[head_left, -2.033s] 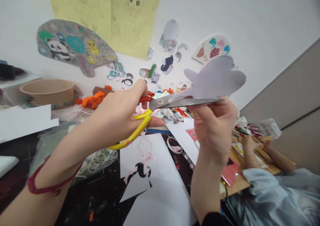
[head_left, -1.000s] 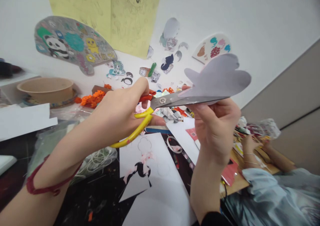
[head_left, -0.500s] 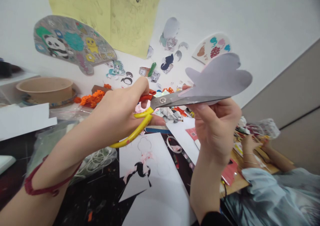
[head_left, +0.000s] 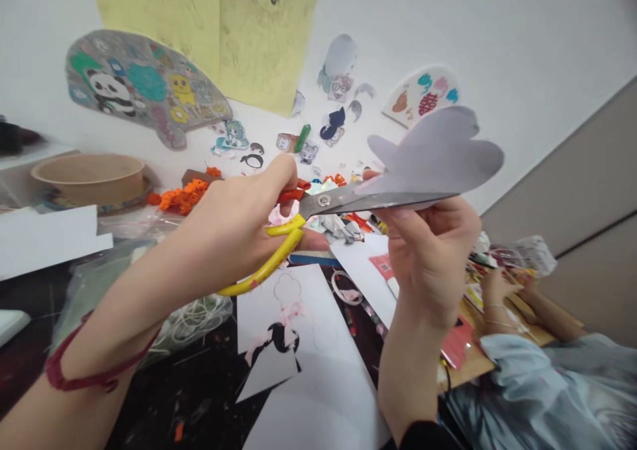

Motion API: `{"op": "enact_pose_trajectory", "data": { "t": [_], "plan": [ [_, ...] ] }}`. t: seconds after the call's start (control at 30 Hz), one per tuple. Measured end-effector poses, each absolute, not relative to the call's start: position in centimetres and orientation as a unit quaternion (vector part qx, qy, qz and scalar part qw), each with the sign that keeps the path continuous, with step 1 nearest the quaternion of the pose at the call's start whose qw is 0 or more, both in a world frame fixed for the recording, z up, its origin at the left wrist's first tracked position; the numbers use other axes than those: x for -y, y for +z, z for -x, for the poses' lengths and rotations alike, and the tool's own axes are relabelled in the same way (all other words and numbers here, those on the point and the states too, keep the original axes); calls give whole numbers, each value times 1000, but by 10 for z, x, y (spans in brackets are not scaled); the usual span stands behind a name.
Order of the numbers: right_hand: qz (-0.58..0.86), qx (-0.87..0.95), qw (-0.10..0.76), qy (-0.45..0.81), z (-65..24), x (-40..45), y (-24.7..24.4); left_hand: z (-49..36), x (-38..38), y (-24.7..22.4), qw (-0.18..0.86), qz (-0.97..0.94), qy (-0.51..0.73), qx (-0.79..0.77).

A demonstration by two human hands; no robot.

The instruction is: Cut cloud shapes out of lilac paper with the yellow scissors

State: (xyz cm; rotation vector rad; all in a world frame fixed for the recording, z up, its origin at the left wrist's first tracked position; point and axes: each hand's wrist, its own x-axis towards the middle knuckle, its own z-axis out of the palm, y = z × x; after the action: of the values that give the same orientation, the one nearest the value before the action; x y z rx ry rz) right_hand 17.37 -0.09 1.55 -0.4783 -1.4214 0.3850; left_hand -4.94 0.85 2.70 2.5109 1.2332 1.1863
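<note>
My left hand is wrapped round the handles of scissors, one orange and one yellow. The blades point right and lie along the lower edge of a grey, lobed paper cutout. My right hand pinches the cutout from below, its thumb near the blade tips. One fingertip of it shows behind the paper's left side. Below the scissors a white sheet bears a pencil cloud outline, and pink and black paper pieces lie over it.
Paper scraps and orange flowers lie near the wall. A round tan container and a plastic bag are at left. At right, another person's hands are over a wooden table.
The grey cutout has tilted very slightly at its right end. My left wrist has shifted a little to the left; both hands keep their grip.
</note>
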Motion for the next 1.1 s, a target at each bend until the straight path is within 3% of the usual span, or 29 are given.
{"op": "enact_pose_trajectory", "data": {
  "t": [1.1],
  "plan": [
    [230, 642, 713, 163, -175, 1, 17, 49, -1, 30, 21, -829, 353, -433]
  ]
}}
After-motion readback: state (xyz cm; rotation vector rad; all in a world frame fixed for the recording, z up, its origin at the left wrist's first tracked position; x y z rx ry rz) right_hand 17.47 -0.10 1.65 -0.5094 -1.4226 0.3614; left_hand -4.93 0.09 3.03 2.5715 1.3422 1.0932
